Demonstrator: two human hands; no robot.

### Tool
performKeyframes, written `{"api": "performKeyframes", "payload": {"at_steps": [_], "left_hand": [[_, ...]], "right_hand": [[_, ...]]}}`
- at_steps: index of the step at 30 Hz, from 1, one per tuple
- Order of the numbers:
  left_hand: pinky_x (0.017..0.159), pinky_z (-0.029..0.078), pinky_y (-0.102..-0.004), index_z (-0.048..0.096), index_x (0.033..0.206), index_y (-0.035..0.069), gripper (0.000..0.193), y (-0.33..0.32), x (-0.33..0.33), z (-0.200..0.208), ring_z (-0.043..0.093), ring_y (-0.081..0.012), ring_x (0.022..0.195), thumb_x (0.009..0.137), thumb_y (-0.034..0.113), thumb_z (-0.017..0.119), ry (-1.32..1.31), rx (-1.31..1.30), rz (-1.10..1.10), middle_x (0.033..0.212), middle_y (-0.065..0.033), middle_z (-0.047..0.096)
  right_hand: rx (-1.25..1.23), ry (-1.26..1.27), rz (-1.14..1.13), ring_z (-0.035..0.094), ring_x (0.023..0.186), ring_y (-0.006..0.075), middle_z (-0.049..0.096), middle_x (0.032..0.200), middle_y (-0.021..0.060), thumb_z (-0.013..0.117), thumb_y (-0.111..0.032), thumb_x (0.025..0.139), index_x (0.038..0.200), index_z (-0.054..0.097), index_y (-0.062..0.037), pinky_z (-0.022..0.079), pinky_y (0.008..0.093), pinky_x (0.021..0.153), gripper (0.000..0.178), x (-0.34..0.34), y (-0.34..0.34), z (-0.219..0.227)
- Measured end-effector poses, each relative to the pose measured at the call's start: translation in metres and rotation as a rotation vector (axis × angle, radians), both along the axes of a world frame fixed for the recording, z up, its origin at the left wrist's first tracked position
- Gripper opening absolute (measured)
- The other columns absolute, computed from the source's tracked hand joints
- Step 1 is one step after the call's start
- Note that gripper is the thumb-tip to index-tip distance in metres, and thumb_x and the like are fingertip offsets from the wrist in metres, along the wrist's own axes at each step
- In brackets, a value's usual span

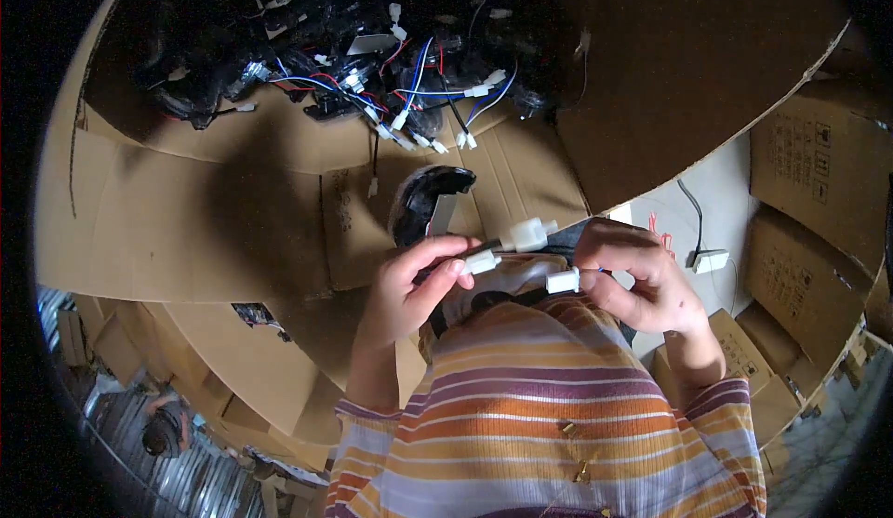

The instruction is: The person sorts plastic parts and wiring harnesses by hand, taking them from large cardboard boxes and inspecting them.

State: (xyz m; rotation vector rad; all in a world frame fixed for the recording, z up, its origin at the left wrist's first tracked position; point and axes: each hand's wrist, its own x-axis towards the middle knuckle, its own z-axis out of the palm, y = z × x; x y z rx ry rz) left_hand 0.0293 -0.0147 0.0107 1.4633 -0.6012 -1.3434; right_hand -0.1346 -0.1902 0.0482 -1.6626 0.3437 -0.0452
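My left hand [417, 281] pinches a small white plug connector [481, 262] between thumb and fingers. A larger white connector [526, 235] on a dark lead sticks out just beyond it, by the same fingertips. My right hand [644, 274] is closed on another white plug connector [562, 282], whose open end points toward the left hand. The connectors in the two hands are apart. Behind my left hand stands a black curved part [430, 192] with a pale flat strip on it; its lower portion is hidden.
A large cardboard box [186, 230] spreads ahead of me. In its far part lies a heap of black parts [326, 62] with white-plugged blue, red and white wires [419, 90]. Printed cartons [805, 258] stand at the right. A white block with a black cable [711, 260] lies beside them.
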Motion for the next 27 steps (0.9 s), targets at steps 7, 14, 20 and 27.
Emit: {"api": "performKeyframes", "payload": {"at_steps": [7, 14, 20, 27], "left_hand": [[0.067, 0.039, -0.0202, 0.050, 0.084, -0.002, 0.009, 0.003, 0.002, -0.003, 0.048, -0.0098, 0.076, 0.075, -0.001, 0.050, 0.036, -0.090, 0.055, 0.085, -0.0077, 0.052], [0.071, 0.037, -0.0257, 0.049, 0.081, -0.001, 0.015, 0.001, -0.012, -0.020, 0.045, -0.0153, 0.081, 0.069, -0.011, 0.047, 0.098, -0.297, 0.211, 0.086, -0.0096, 0.046], [0.067, 0.039, -0.0244, 0.051, 0.078, 0.000, 0.018, 0.003, -0.021, -0.021, 0.048, -0.0158, 0.079, 0.065, -0.012, 0.049, -0.161, -0.250, 0.278, 0.088, -0.0105, 0.048], [0.063, 0.042, -0.0236, 0.052, 0.078, 0.001, 0.018, 0.006, -0.026, -0.027, 0.052, -0.0168, 0.073, 0.063, -0.009, 0.057, -0.525, -0.273, 0.360, 0.083, -0.0101, 0.054]], "right_hand": [[0.068, -0.056, -0.030, 0.046, 0.059, 0.0204, 0.049, 0.063, 0.0081, 0.051, -0.005, 0.071, 0.066, 0.050, 0.0011, 0.035, 0.0280, 0.052, 0.007, 0.003, 0.001, 0.005], [0.338, 0.076, -0.032, 0.048, 0.062, 0.0100, 0.052, 0.067, 0.0044, 0.047, -0.003, 0.076, 0.077, 0.052, -0.0006, 0.038, 0.0212, 0.057, 0.006, -0.002, 0.014, 0.007], [0.496, 0.052, -0.109, 0.045, 0.061, 0.0070, 0.051, 0.066, 0.0027, 0.044, -0.001, 0.077, 0.075, 0.052, -0.0008, 0.037, 0.0200, 0.056, 0.008, 0.000, 0.028, 0.006], [0.543, 0.120, -0.146, 0.045, 0.059, 0.0068, 0.051, 0.063, 0.0031, 0.044, -0.004, 0.078, 0.074, 0.052, -0.0010, 0.037, 0.0204, 0.055, 0.010, 0.003, 0.036, 0.006]]}}
